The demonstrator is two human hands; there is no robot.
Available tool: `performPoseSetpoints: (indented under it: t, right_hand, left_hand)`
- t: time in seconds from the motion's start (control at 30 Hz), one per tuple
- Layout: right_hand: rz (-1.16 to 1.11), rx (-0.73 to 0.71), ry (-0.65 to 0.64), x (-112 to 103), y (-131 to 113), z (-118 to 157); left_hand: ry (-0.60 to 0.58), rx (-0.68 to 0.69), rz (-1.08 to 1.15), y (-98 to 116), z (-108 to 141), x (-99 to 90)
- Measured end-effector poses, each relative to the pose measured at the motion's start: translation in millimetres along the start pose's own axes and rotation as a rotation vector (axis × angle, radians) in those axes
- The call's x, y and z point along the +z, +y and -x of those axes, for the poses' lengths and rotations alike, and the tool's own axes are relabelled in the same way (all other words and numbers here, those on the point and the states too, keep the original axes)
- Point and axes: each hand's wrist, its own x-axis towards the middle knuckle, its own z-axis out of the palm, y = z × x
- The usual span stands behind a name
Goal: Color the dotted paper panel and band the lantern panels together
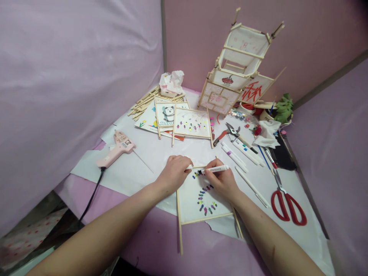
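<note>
My right hand (222,182) grips a white marker (217,168), its dark tip pointing left onto a white panel (189,203) framed with thin wooden sticks. Colourful short dabs form a curved pattern (200,199) on the panel, with more dabs near the marker tip. At the panel's upper left corner, my left hand (175,172) is closed on a small white piece that looks like a marker cap (189,167). Part of the panel's top and right side is hidden by my hands and right forearm.
A pink glue gun (119,147) lies left. Behind are decorated panels (191,122), wooden sticks (143,101) and a tall stick lantern frame (230,73). Pruning shears (232,130), several markers (234,156) and red-handled scissors (289,207) lie right.
</note>
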Motion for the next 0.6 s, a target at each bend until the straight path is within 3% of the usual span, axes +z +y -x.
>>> performPoseSetpoints:
  t: [0.6]
  right_hand:
    - [0.011, -0.001, 0.014, -0.2, -0.1, -0.2]
  left_hand:
    - [0.001, 0.010, -0.004, -0.8, 0.2, 0.4]
